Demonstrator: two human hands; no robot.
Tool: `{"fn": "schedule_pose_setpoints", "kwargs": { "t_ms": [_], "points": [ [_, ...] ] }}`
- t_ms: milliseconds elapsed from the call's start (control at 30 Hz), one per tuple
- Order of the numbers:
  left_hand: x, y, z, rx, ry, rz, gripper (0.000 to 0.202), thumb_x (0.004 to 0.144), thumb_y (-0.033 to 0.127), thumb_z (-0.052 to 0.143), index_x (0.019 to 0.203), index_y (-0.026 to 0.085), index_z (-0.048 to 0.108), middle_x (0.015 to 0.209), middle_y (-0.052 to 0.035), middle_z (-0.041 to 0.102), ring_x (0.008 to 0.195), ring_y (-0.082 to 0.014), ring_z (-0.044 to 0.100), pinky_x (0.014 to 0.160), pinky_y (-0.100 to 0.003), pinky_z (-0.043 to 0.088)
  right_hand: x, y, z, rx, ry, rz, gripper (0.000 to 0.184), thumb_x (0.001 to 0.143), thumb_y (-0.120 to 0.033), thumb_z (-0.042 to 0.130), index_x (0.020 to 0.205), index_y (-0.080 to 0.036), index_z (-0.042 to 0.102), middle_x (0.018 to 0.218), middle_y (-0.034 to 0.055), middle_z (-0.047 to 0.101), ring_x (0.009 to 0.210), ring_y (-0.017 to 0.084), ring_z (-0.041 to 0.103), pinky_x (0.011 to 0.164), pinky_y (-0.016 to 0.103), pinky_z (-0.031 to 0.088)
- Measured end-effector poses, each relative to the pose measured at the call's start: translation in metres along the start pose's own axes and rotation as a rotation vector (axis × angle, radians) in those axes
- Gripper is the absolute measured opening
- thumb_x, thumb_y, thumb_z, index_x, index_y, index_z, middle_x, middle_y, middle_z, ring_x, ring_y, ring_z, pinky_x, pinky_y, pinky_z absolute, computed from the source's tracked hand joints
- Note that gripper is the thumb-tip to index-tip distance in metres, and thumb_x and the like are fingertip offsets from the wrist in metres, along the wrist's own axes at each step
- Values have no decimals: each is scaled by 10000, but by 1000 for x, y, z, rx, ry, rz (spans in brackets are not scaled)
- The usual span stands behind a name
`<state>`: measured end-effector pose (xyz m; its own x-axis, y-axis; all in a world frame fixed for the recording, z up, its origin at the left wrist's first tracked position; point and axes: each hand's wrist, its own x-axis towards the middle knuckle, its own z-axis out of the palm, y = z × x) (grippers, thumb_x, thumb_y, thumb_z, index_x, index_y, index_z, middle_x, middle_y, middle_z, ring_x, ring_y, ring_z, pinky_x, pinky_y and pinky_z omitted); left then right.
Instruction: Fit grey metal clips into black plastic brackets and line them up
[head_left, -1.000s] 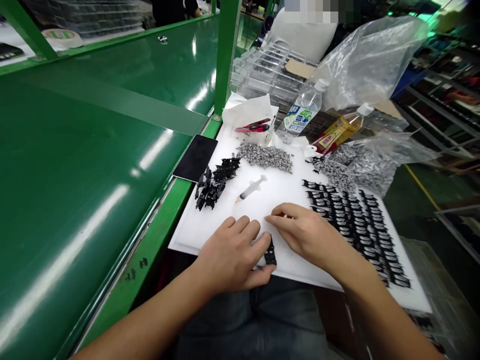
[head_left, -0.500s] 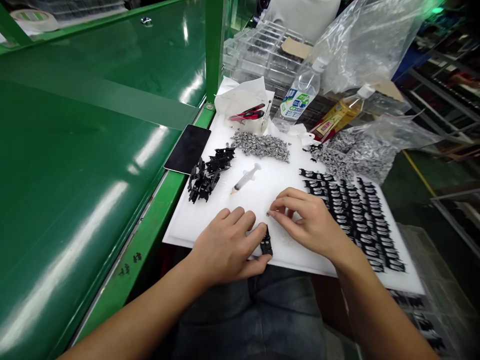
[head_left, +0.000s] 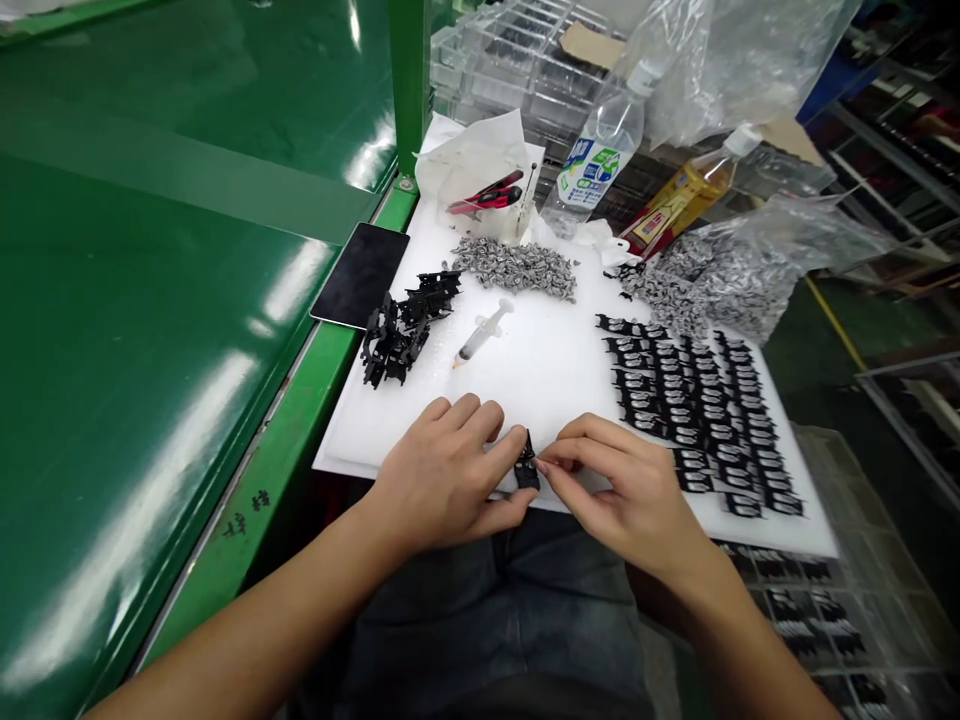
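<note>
My left hand (head_left: 442, 480) pinches a small black plastic part (head_left: 526, 466) between thumb and forefinger at the near edge of a white foam board (head_left: 547, 370). My right hand (head_left: 622, 490) is pinched closed right against that part, its fingertips touching the part's right side; whether it holds a small piece I cannot make out. A loose heap of black parts (head_left: 401, 325) lies at the board's left. A syringe (head_left: 484, 330) lies in the middle. A pile of small silver metal pieces (head_left: 517, 268) sits behind it. Rows of black parts (head_left: 697, 410) cover the board's right side.
A dark phone (head_left: 361, 288) lies on the green conveyor frame (head_left: 285, 420) at left, beside the green belt (head_left: 150, 250). Red-handled cutters (head_left: 487, 195), two bottles (head_left: 596, 160), clear plastic trays (head_left: 510, 70) and plastic bags (head_left: 750, 260) of metal pieces crowd the back.
My right hand came down and in from the middle of the board to meet the black part in my left hand. The view tilted further down.
</note>
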<state>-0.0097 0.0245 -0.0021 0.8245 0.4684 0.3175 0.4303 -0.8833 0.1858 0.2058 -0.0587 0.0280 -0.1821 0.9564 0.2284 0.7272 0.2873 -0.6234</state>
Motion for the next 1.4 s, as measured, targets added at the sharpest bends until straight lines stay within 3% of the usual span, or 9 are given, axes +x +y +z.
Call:
{"fn": "schedule_pose_setpoints", "kwargs": {
  "t_ms": [433, 733, 900, 967, 1067, 1167, 1267, 1400],
  "points": [
    [0, 0, 0, 23, 2, 4, 413, 999, 578, 545, 1157, 210, 644, 992, -67, 597, 891, -273, 531, 722, -417, 361, 6, -7, -6, -53, -146, 76, 141, 1010, -120, 607, 926, -221, 660, 926, 36, 656, 795, 178, 637, 701, 342, 511],
    [1, 1, -1, 16, -13, 0, 410, 1005, 580, 538, 1147, 210, 647, 1005, -74, 606, 905, -280, 543, 727, -431, 386, 3, -8, -1, -21, -92, 144, 144, 992, -147, 648, 874, -229, 652, 882, 40, 666, 745, 185, 647, 660, 340, 528],
    [1, 0, -2, 10, -10, 13, 416, 1007, 568, 541, 1173, 202, 649, 1010, -84, 617, 901, -277, 546, 734, -424, 399, 9, -7, -29, -52, -39, 139, 134, 1013, -284, 666, 888, -240, 686, 888, 57, 698, 794, 207, 664, 640, 330, 533],
    [2, -1, -2, 3, -8, 22, 414, 1004, 557, 552, 1175, 195, 655, 1006, -86, 618, 891, -273, 546, 737, -420, 405, 19, 10, -53, -134, 63, 135, 143, 1005, -325, 673, 891, -242, 698, 889, 62, 712, 804, 217, 662, 630, 332, 516],
    [2, -3, -2, -11, 10, 20, 391, 999, 519, 572, 1173, 181, 662, 995, -84, 613, 883, -267, 549, 741, -418, 416, 43, 56, -94, -399, 219, 196, 179, 988, -356, 658, 871, -230, 707, 859, 67, 712, 779, 225, 645, 663, 350, 496],
    [2, -4, -2, -18, 40, 31, 359, 998, 481, 579, 1168, 177, 665, 981, -80, 608, 867, -259, 547, 736, -413, 417, 68, 111, -128, -578, 205, 295, 132, 931, -286, 640, 886, -207, 735, 876, 86, 729, 767, 241, 637, 768, 398, 508],
    [1, -4, -2, -15, 53, 39, 355, 999, 479, 577, 1169, 179, 663, 977, -82, 613, 859, -254, 545, 728, -405, 410, 85, 150, -140, -618, 146, 308, 132, 869, -200, 623, 900, -188, 751, 911, 110, 742, 797, 255, 640, 820, 409, 517],
    [1, -4, -2, -8, 62, 43, 362, 1000, 476, 578, 1191, 180, 658, 987, -87, 623, 861, -254, 547, 732, -403, 407, 96, 169, -132, -635, 87, 282, 212, 869, -162, 602, 988, -175, 776, 1020, 125, 733, 903, 259, 641, 877, 398, 504]
  ]
}}
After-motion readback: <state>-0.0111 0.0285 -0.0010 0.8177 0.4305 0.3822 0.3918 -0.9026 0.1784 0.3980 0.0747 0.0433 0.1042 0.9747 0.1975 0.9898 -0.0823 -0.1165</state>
